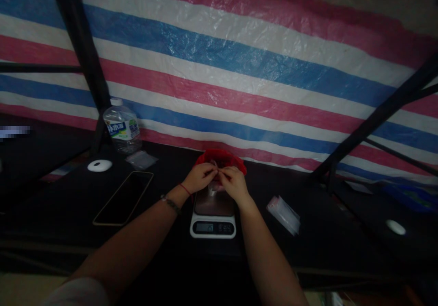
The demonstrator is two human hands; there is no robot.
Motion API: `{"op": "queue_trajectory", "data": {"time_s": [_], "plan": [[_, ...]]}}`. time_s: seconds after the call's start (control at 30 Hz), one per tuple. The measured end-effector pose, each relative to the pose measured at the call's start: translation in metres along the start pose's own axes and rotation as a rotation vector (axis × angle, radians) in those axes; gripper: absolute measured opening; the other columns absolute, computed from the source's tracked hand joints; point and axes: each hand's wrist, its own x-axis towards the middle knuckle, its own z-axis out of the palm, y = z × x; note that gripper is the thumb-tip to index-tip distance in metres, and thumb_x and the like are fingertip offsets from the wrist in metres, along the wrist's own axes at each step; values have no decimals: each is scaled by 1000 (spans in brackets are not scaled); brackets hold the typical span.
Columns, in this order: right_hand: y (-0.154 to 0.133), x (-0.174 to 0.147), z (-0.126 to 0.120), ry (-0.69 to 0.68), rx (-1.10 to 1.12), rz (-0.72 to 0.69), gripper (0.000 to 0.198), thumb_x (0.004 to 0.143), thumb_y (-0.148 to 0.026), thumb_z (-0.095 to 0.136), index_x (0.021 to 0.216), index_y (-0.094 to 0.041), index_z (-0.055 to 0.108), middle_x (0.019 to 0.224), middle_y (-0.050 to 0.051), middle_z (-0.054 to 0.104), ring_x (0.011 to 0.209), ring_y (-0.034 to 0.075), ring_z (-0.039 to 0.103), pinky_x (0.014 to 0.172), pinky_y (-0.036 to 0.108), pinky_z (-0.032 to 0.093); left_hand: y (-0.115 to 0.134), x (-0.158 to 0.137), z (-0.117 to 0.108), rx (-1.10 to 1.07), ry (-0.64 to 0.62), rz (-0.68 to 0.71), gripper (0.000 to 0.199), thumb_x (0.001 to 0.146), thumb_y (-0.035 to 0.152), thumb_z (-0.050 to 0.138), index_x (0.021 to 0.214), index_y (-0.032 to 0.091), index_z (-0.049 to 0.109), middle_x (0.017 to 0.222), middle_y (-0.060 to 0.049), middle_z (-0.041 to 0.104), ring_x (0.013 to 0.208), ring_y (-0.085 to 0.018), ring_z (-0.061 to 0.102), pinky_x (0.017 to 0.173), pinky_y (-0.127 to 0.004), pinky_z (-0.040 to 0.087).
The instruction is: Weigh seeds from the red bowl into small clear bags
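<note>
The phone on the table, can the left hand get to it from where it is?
Probably yes. The phone lies flat on the dark table, left of the scale. Nothing stands between it and the left hand. That hand is busy, though, pinching something small together with the right hand.

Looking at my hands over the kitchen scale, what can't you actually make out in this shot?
Head view only:
- What the left hand and right hand pinch between them: too small, covered by fingertips.
- Contents of the red bag: hidden behind both hands.
- Reading on the scale: display too small and dim.
- Label text on the water bottle: too small.
- Patch at the left edge: blurred out.
</note>
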Motion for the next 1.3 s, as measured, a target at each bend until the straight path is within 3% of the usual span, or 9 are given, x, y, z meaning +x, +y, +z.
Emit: {"op": "queue_trajectory", "data": {"time_s": [0.27,0.43,0.57,0.67,0.8,0.9,1.0,1.1,1.3], "plan": [[-12,-2,5,128,-356,43,17,79,-24,58,63,-19,59,67,4,61,72,18,53,71,30,38,6,-2,2,70,38,-50,18,78,18,52,61,16,56,61,0,56,58,-11,52,57,-23,40],[-10,-1,3,263,-363,88,20,75,-20,55,56,-20,51,60,2,55,68,17,49,71,31,37,9,-3,2,128,160,-51,17,76,17,51,59,17,53,60,0,53,58,-12,50,57,-24,41],[-6,0,1,285,-119,92,20,78,-21,52,58,-20,52,62,1,54,68,17,50,70,30,40,10,-2,-1,109,272,-23,14,78,15,49,64,17,53,77,-5,60,75,-15,57,70,-27,47],[-1,2,2,315,163,109,17,82,-23,48,72,-19,61,77,4,61,80,18,56,77,32,44,8,-2,-4,106,306,-11,14,77,13,48,65,18,52,85,-6,62,82,-16,59,75,-29,48],[12,3,9,341,495,269,30,79,-25,52,107,-22,63,111,6,64,98,20,59,90,38,46,6,-2,-5,93,307,18,16,79,12,45,66,19,50,80,-5,62,78,-16,58,74,-30,49],[17,3,15,267,762,428,44,74,-25,57,119,-26,58,122,5,60,101,21,60,88,38,49,6,-2,-5,70,310,47,16,80,13,44,66,19,51,79,-5,62,77,-16,59,74,-30,49],[16,1,17,192,1001,578,49,73,-28,62,122,-30,55,121,4,61,102,20,61,83,35,51,7,-2,-6,82,314,74,16,80,15,44,68,18,53,80,-5,63,77,-16,60,73,-30,50],[14,1,13,138,1189,684,46,73,-32,66,118,-30,57,112,3,65,89,17,64,73,31,52,7,-2,-7,88,302,79,16,81,16,44,69,18,54,78,-5,63,74,-15,59,71,-29,50],[13,2,1,110,1365,735,34,65,-26,75,96,-21,64,90,2,68,77,15,64,63,26,52,4,-2,-8,72,310,87,13,82,16,46,73,18,55,81,-5,64,76,-15,60,72,-28,51]]}}
